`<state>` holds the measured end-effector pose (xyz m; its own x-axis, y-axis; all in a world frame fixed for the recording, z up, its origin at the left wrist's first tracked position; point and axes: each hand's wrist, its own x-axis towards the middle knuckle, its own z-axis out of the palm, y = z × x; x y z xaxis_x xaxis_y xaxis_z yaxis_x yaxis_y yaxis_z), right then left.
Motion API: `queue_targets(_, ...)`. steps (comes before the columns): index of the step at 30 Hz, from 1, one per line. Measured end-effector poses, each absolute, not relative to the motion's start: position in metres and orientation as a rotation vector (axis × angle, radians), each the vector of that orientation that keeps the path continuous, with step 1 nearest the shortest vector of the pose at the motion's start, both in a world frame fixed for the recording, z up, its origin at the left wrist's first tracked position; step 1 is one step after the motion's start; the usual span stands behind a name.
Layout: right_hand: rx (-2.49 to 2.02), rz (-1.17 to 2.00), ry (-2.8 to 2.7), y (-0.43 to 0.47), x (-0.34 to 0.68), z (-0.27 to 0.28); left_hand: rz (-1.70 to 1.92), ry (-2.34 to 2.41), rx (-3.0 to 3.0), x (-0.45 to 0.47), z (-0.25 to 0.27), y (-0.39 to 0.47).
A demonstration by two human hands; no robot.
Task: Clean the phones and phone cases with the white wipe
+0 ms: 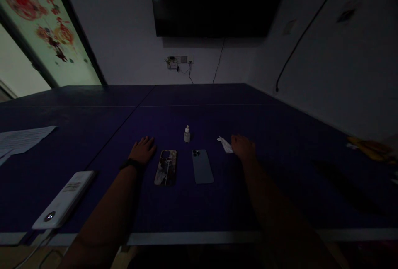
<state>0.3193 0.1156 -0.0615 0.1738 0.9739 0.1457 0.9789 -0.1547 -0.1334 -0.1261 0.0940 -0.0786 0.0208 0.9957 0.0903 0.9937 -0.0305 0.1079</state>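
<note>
My left hand (143, 149) lies on the dark blue tabletop with its fingers spread and a dark band at its wrist. Just right of it is a patterned phone case (166, 168) in black, grey and white. A bluish-grey smartphone (202, 166) rests beside the case, camera side up. Behind the two stands a small clear dropper bottle (187, 134) with a white top. My right hand (243, 147) is curled on the table, closed on a white cloth or tissue (225, 145) whose end sticks out to the left.
A white power bank (64, 199) with a cable lies at the left front edge. Printed paper (25, 141) is at the far left. Yellow items (373, 149) sit far right. A dark screen (220, 3) hangs above wall sockets (183, 59).
</note>
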Motion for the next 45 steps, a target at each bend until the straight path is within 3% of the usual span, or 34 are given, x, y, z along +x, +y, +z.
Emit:
queue_targets(32, -2.093, -0.091, -1.748, 0.101, 0.317, -0.051, 0.299, 2.096, 2.245, -0.129, -0.075, 0.081)
queue_targets(45, -2.031, 0.024, -2.032, 0.055, 0.236, -0.009, 0.394, 2.106, 2.261, -0.117, -0.065, 0.075)
